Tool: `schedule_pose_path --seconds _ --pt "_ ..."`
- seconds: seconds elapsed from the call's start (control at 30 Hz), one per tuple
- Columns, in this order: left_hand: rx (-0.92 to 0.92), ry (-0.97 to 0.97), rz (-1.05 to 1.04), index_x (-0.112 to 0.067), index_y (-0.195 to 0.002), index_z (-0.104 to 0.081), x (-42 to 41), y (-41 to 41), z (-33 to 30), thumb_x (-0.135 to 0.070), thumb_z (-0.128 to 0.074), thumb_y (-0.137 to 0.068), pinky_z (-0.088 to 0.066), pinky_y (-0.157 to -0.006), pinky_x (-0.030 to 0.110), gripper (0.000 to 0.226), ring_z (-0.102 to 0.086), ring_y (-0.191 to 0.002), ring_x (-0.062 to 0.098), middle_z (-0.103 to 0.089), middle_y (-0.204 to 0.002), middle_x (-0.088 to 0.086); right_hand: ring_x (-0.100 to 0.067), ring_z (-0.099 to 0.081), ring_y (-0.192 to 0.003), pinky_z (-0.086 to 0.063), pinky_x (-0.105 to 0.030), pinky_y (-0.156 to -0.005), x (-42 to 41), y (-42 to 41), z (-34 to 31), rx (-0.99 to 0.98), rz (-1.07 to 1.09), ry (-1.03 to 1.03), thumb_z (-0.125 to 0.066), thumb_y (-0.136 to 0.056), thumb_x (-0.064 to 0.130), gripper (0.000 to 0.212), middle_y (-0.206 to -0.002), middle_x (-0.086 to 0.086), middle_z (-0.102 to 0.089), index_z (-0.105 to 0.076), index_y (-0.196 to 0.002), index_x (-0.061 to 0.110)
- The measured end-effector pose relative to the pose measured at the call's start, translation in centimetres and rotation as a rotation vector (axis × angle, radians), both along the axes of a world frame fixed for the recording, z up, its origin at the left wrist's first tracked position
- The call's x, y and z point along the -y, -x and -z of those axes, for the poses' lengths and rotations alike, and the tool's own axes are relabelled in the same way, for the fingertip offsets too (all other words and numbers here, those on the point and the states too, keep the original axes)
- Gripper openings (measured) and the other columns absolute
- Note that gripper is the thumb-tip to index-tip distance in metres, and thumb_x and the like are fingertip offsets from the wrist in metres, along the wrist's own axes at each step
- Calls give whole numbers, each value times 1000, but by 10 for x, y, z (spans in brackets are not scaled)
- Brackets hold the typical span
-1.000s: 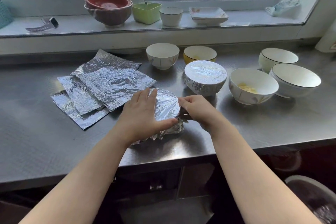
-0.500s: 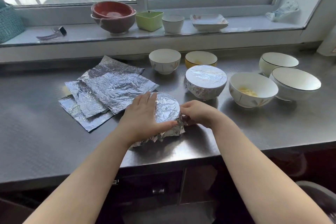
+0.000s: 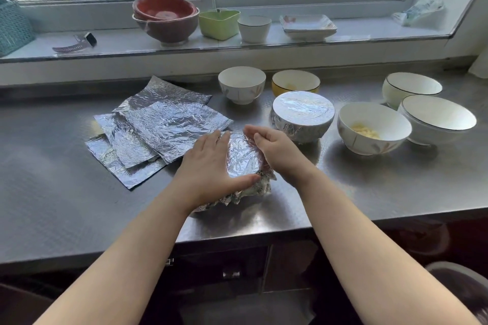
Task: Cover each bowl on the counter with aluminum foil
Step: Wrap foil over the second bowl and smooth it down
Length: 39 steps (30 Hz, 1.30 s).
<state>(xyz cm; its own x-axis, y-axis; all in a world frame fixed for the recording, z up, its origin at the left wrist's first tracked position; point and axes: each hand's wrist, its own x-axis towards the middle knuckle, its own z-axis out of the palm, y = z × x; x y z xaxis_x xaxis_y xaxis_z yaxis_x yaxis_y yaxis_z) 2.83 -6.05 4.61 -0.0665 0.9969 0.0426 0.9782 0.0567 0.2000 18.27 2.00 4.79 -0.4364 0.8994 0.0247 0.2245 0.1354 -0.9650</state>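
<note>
A bowl under crinkled foil [image 3: 241, 159] sits near the counter's front edge between my hands. My left hand [image 3: 211, 166] lies flat on its left side, thumb along the near rim. My right hand [image 3: 274, 150] cups its right rim with curled fingers pressing the foil. A foil-covered bowl [image 3: 303, 115] stands behind to the right. Loose foil sheets [image 3: 161, 129] lie stacked to the left. Uncovered bowls: a white one [image 3: 241, 84], a yellow one [image 3: 295, 82], a white one with food [image 3: 373, 128], and two white ones [image 3: 437, 119] at the far right.
The steel counter [image 3: 52, 179] ends in a front edge just below the wrapped bowl. On the windowsill stand red stacked bowls [image 3: 165, 17], a green container [image 3: 219, 24], a white cup [image 3: 254, 28], a square dish [image 3: 307, 25] and a teal basket [image 3: 13, 26].
My right hand has moved up from the bowl's lower right side to its upper right rim. My left hand has stayed on the foil.
</note>
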Motion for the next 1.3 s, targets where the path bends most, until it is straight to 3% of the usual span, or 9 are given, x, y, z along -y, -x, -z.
schedule_pose_path --seconds 0.13,0.23,0.3,0.43,0.5,0.67,0.73,0.9,1.3 --pt "9 -14 1 -22 -156 -7 0 0 1 -95 -24 -54 -13 -120 43 127 -5 -149 22 -8 -163 2 10 -49 -52 -35 -13 -55 -1 7 5 19 43 121 -38 -104 13 35 -66 20 -56 -56 -135 13" --pt "17 -15 -7 -23 -156 -6 0 0 1 -94 -24 -53 -11 -120 43 127 -4 -150 22 -8 -163 2 -7 -32 -38 -20 -24 -42 1 6 0 -31 34 241 -38 -105 21 38 -39 13 -42 -72 -87 26" --pt "23 -26 -5 -23 -156 -6 -1 0 3 -95 -24 -53 -11 -121 43 127 -4 -150 22 -9 -163 2 -12 -26 -36 -15 -25 -46 4 4 -1 -42 40 335 -40 -104 29 41 -47 -1 -46 -61 -71 19" --pt "27 -21 -3 -24 -156 -5 0 1 3 -95 -24 -53 -9 -121 41 127 -4 -150 21 -7 -164 2 -11 -34 -32 -23 -27 -44 3 3 9 -64 60 495 -38 -104 41 44 -45 -7 -49 -58 -119 5" --pt "26 -11 4 -24 -156 -5 1 1 1 -96 -25 -53 -8 -121 41 127 -3 -150 21 -6 -164 1 -22 -66 -65 -51 -30 -64 -1 -1 13 -173 54 568 -36 -105 40 47 -71 -10 -68 -62 -115 2" --pt "10 5 3 -24 -156 -5 0 -1 -1 -96 -28 -55 -10 -119 40 126 -4 -150 21 -7 -164 2 -35 -66 -85 -49 -26 -70 0 -25 5 0 157 403 -43 -104 25 39 -93 -28 -66 -65 -103 -7" --pt "4 11 -8 -22 -156 -5 0 -3 -2 -97 -28 -55 -10 -119 42 127 -4 -150 22 -7 -164 3 -55 -48 -117 -48 -49 -100 3 -36 3 34 244 265 -44 -100 7 38 -121 -45 -47 -46 -116 -27" --pt "60 7 -102 -19 -156 -2 4 -23 -6 -99 -25 -48 -9 -120 44 136 -1 -150 24 -3 -164 7 -15 -64 -96 -48 -37 -95 28 -30 -3 -92 286 70 -47 -96 13 27 -100 -3 -68 -68 -110 4" --pt "204 86 -173 -17 -155 9 6 -33 -13 -91 -39 -62 -4 -120 44 128 11 -150 24 13 -163 8 -11 -30 -143 -21 -24 -116 47 -10 -10 35 179 -26 -38 -103 13 50 -156 -3 -34 -30 -151 9"
